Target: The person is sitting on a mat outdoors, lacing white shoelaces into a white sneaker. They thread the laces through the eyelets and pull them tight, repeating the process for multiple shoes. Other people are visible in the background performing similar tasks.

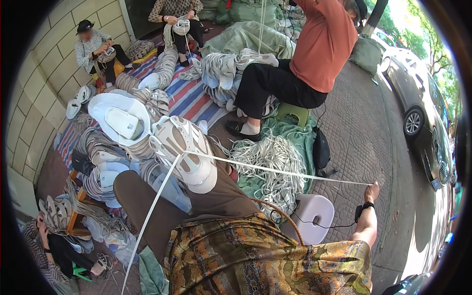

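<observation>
White flat lace [314, 177] runs taut from R hand [374, 186] leftward to a white-and-beige sneaker upper [183, 147]. R fingers look closed together on the lace near its far end, arm stretched well out to the side; exact finger placement too small to tell. L hand is out of frame, so can't tell its grip; the other lace strand runs straight off the lower edge, prob. toward it.

Step, as I judge it: drawing the lace through by the toe-end eyelets, both ends pulled out & approx. level. Next move calls for even tension L vs. R, the lace kept flat w/o twists, then an end brought back in to the eyelet rows.

Upper's position rel. to R grip: well apart, far to its left and a bit fwd, toe cap facing the wearer, resting by the brown-trousered knee [140, 189]. Stacked uppers [101, 172] sit farther L of the grip, past that one. Between grip & upper, under the lace: loose pile of white laces [268, 160] on green sheeting [253, 186]. Lilac stool [322, 209]: L of the grip, nearer the wearer. Black wristband [364, 206] just behind the R hand. Parked car [418, 110]: beyond the grip, fwd & to its R.
</observation>
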